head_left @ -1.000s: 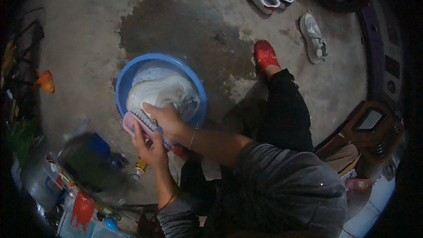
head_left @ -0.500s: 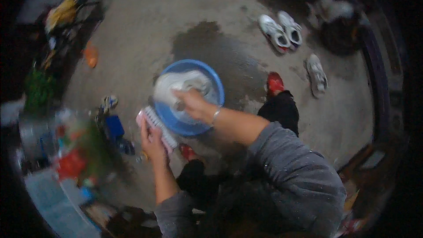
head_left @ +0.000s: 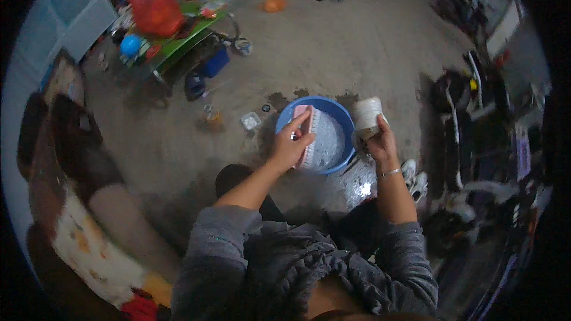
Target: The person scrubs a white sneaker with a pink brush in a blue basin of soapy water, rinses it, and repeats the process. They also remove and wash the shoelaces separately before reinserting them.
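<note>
Our left grip [head_left: 289, 144] is closed on a pink brush [head_left: 313, 123], its dense white bristles turned right, over the left part of the basin. Our right grip [head_left: 383, 141] is clasped on one end of a pale shoe [head_left: 369, 113], rounded and smooth-looking, held just beside the basin's right rim; whether they touch we cannot tell. If both are as wet and soapy as we judge, the brush could slide from us, and the shoe, held at one end, could twist loose and fall. The round blue basin [head_left: 330, 101] looks like plastic; a knock on its rim could slop out the foamy water [head_left: 331, 142]. The hard grey floor [head_left: 357, 187] shines wet near our right forearm, so a foot might slip. Farther right, white shoes [head_left: 419, 185] could catch splashes.
</note>
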A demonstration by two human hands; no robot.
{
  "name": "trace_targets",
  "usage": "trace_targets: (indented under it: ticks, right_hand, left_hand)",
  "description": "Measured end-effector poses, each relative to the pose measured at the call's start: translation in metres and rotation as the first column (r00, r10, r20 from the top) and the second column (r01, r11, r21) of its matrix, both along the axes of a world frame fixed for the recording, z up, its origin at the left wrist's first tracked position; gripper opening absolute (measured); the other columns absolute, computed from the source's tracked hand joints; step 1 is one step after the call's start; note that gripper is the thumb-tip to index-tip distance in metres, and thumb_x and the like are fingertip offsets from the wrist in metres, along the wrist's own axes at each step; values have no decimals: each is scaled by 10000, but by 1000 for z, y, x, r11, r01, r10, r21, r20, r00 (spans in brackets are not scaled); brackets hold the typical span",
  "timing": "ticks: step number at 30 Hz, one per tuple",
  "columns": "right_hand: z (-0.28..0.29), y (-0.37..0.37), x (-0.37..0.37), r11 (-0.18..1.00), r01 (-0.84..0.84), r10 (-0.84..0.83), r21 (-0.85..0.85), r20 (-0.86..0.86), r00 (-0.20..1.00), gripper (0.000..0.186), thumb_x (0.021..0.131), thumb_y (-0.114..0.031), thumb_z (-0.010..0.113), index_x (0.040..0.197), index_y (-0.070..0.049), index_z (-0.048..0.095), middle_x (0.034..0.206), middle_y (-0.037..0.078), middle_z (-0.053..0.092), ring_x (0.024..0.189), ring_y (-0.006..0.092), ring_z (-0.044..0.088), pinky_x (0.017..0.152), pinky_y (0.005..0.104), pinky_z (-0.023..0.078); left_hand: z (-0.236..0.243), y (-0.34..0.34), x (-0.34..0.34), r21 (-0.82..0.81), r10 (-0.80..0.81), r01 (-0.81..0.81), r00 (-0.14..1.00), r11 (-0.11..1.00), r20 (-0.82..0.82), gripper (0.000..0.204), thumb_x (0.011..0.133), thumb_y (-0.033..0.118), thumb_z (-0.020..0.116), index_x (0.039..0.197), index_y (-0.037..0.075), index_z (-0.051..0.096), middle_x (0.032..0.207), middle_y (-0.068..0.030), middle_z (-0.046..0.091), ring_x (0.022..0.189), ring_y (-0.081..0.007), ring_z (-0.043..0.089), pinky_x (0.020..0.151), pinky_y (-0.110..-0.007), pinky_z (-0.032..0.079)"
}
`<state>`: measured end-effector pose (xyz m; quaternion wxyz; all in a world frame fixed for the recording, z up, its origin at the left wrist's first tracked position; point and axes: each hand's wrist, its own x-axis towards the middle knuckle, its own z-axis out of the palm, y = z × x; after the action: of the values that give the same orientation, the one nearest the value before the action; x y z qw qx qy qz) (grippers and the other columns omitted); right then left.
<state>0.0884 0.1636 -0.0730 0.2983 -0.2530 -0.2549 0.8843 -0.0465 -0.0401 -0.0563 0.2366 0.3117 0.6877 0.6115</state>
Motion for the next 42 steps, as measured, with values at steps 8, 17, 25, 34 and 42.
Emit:
trace_targets:
  ticks: [8, 17, 25, 34, 42]
  right_hand:
    - [21, -21, -12, 994, -20, 12, 104, 79, 997, 391, 804, -233, 454, 1116, -8, 382, 1077, 127, 468, 983, 270, 455, 856, 391, 343]
    - [-38, -9, -26, 993, -120, 121, -17, 104, 987, 426, 794, -248, 478, 1141, -30, 364, 1090, 120, 456, 974, 266, 455, 829, 400, 357]
    - [-99, 12, -27, 993, -34, 64, -114, 274, 960, 403, 783, -212, 501, 1123, -32, 380, 1040, 91, 486, 919, 218, 491, 750, 361, 412]
    - [-121, 21, -60, 957, 159, -87, -244, 279, 956, 343, 790, -188, 480, 1084, -21, 416, 997, 110, 504, 875, 221, 516, 725, 349, 443]
    - [-127, 39, -55, 942, 211, -138, -260, 272, 952, 302, 812, -170, 453, 1062, -1, 432, 962, 97, 522, 849, 216, 524, 702, 354, 452]
  left_hand:
    - [-21, -6, -12, 114, 9, -6, 1000, 993, -28, 518, 643, 176, 623, 1134, 146, 460, 706, -39, 470, 648, -124, 449, 611, -234, 384]
    - [-96, 30, -29, -7, -29, 30, 991, 1000, 132, 512, 661, 139, 605, 1146, 112, 442, 892, -88, 542, 765, -155, 498, 707, -252, 394]
    - [-121, 91, -35, -15, -111, 113, 987, 993, 120, 528, 635, 65, 601, 1140, 108, 452, 853, -49, 512, 656, -115, 424, 627, -223, 377]
    - [-123, 146, -20, -200, -168, 96, 908, 975, -384, 534, 623, 107, 618, 1129, 181, 467, 781, -97, 446, 704, -221, 466, 615, -303, 416]
    - [-143, 166, -11, -193, -207, 140, 900, 971, -385, 536, 622, 126, 621, 1125, 229, 466, 780, -134, 437, 644, -302, 489, 565, -337, 423]
